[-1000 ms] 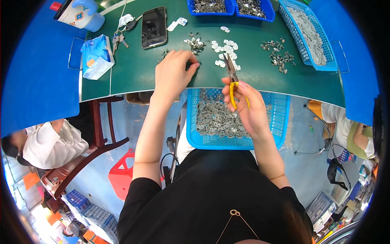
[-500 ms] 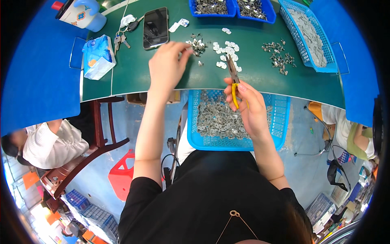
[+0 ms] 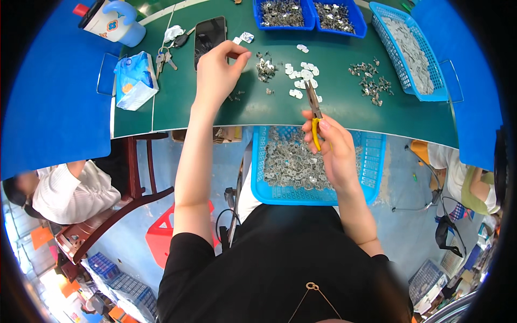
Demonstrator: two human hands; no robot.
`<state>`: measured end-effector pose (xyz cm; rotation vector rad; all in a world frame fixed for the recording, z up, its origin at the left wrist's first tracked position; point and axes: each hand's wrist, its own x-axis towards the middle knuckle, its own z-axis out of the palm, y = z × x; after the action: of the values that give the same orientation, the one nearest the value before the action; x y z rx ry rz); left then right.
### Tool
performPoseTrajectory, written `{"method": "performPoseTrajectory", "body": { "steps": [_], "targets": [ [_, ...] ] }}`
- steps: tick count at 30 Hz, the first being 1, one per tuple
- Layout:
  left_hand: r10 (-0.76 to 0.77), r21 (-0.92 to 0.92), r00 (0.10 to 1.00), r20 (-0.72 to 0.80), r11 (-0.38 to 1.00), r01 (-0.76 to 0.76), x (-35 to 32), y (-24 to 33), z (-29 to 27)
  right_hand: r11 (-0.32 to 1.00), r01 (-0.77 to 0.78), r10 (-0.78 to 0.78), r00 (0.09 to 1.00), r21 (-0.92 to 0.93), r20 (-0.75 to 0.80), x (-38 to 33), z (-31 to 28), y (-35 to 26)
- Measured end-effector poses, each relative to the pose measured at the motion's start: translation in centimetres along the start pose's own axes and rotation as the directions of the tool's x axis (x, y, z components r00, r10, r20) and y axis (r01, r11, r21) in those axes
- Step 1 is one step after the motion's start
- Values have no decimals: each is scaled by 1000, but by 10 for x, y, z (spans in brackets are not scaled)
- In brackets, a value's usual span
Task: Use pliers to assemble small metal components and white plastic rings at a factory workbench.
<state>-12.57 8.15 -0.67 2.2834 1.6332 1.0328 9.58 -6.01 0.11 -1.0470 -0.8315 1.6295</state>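
My right hand grips needle-nose pliers with yellow handles. Their jaws point away from me, with the tips over a cluster of flat white pieces on the green table. My left hand is held over the table beside the phone, thumb and forefinger pinched together. Whatever sits in that pinch, if anything, is too small to make out. Just right of it is a small heap of metal clips. A few more small parts lie by the left wrist.
On my lap rests a light-blue basket of metal parts. Two dark-blue bins and a blue basket of grey pieces line the far side. Scattered clips, a phone, keys, tissues and a tumbler also occupy the table.
My left hand has drawn slightly left and away from the metal clip heap. The pliers stay in my right hand near the white pieces. The whole view has shifted a little.
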Motion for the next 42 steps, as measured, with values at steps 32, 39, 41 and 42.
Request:
{"method": "performPoseTrajectory", "body": {
  "steps": [32,39,41,42],
  "targets": [
    [-340,-978,939,-51,209,23,-68,86,-3,846,351,-312,936,-402,162,-4,22,-3],
    [-347,-967,937,-49,253,43,-67,89,-7,819,359,-327,933,-448,149,-5,19,-6],
    [-343,-961,938,-49,271,49,-66,89,-7,817,360,-330,932,-451,147,-5,19,-6],
    [-340,-956,939,-47,289,57,-66,90,-7,817,361,-334,932,-450,142,-5,19,-7]
  ]
}}
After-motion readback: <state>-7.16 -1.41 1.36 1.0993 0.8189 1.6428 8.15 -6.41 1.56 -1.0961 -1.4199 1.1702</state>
